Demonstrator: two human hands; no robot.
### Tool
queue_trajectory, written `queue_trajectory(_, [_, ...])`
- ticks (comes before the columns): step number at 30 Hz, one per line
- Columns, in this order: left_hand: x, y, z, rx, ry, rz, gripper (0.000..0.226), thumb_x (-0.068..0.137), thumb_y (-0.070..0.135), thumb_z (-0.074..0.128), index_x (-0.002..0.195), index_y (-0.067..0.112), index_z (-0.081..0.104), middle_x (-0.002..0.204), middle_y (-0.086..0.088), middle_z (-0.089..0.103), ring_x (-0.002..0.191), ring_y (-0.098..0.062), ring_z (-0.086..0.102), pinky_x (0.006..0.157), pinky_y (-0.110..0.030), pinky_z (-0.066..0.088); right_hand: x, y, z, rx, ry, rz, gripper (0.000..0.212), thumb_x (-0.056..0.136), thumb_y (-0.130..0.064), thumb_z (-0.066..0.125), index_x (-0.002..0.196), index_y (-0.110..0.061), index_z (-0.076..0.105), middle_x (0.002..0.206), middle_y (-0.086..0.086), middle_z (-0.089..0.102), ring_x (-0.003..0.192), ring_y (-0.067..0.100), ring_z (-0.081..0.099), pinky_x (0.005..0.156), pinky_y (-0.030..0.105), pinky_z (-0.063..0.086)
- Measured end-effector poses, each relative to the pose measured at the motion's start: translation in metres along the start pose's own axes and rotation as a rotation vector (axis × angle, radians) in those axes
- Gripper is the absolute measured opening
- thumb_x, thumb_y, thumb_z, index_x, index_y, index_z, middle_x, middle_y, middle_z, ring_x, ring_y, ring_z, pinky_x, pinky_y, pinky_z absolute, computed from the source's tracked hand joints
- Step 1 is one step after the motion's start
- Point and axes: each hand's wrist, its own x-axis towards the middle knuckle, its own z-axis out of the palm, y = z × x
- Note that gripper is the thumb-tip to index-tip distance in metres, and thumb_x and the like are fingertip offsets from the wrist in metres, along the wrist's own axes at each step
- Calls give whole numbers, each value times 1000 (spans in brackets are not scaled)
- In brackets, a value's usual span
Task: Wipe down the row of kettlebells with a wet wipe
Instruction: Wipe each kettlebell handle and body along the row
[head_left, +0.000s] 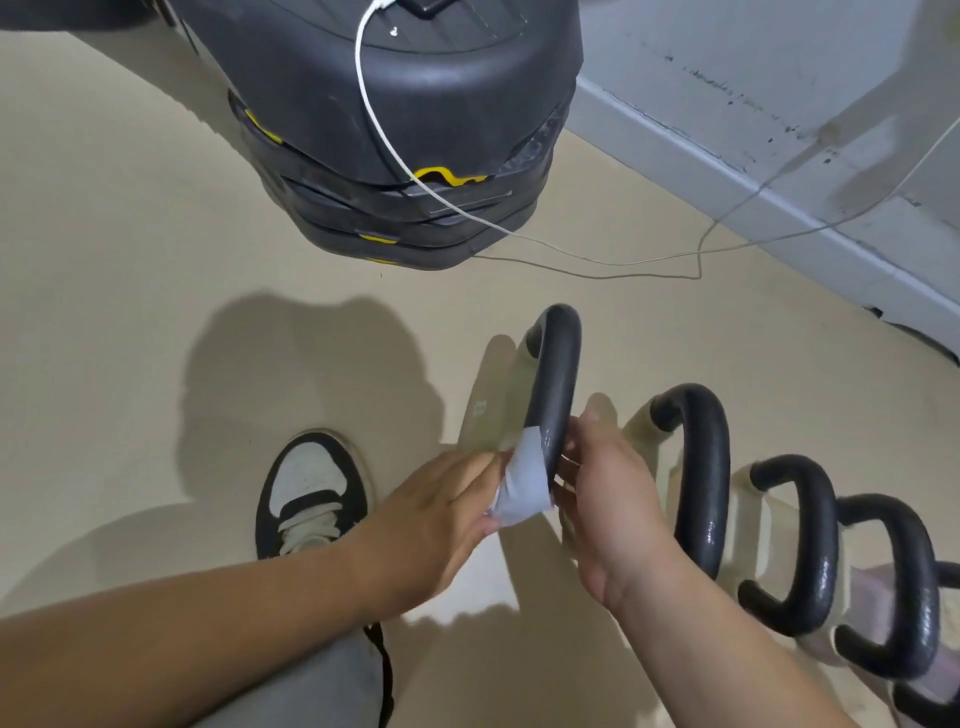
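Several kettlebells stand in a row running from the centre to the lower right, each with a pale beige body and a black loop handle. On the nearest one's handle (557, 374) a white wet wipe (522, 483) is wrapped round the lower part. My left hand (441, 514) pinches the wipe against that handle from the left. From the right, my right hand (608, 499) curls its fingers round the same handle just beside the wipe. The second handle (701, 478), third handle (802, 545) and a fourth handle (893, 592) follow behind my right hand.
A stack of black step platforms with yellow marks (395, 130) looms at the top centre, with a white cable (374, 114) trailing over it and across the beige floor (130, 270) to the grey wall (779, 130). My shoe (311, 493) stands left of the kettlebells.
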Motion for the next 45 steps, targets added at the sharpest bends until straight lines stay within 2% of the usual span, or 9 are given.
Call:
queue_trajectory(6, [33,-14,-12,82,-14,188,22,96,37,65,97,15,62,108,0,51,94,-24,47,89,-36,44,2,-1,-1,4,34,-41,40,102,-39,45,109,-11,74,108,12,77,108,27,73,104,45,54])
queue_trajectory(12, [31,59,-20,-650,1,-337,16,96,30,63,111,25,67,100,11,67,96,-7,64,84,-31,55,-2,8,-13,-15,-51,-82,37,106,-31,43,97,-8,70,78,9,71,60,14,65,46,21,46])
queue_trajectory(14, [48,74,-38,-780,-5,-486,24,104,33,54,86,22,65,73,17,67,68,4,61,68,-21,51,0,8,-17,-11,-63,-110,37,107,-31,41,101,-9,71,84,5,75,68,11,68,56,24,49])
queue_trajectory(18, [119,77,-61,-752,-14,-932,63,104,59,34,136,9,54,125,-9,65,118,-28,62,106,-38,45,-4,-14,-19,57,-57,-119,40,110,-33,39,115,-14,74,109,3,81,104,16,77,96,37,57])
queue_trajectory(22, [174,46,-83,-1003,-17,-1077,37,98,42,45,103,9,61,92,-16,75,85,-33,75,80,-34,51,2,-32,-14,42,11,-164,34,108,-37,44,122,-18,69,122,-1,74,116,17,70,109,41,51])
queue_trajectory(25, [171,53,-83,-961,-43,-1048,32,99,45,44,87,17,54,63,-6,69,50,-21,66,57,-20,53,6,-39,-10,9,-1,-136,41,103,-48,42,123,-24,69,124,-4,73,118,16,68,111,42,48])
queue_trajectory(31, [70,86,-41,-193,-29,-559,37,98,25,58,119,12,30,92,-10,59,77,-30,61,70,-38,53,1,-39,-16,32,-24,-124,35,107,-42,43,112,-18,68,110,-6,72,103,13,67,96,36,53])
queue_trajectory(37, [71,64,-61,162,121,-290,49,94,56,38,119,14,44,107,-5,53,93,-28,50,80,-39,43,-28,-32,-22,-49,159,-462,13,104,-31,56,107,-34,69,105,-20,67,89,-8,64,71,5,45])
queue_trajectory(45, [108,62,-80,-32,11,-218,91,68,43,49,155,17,38,163,-1,25,142,-26,30,116,-38,34,-31,-54,0,-121,-129,-260,37,110,-39,38,139,-33,58,115,-7,76,84,-4,71,70,19,51])
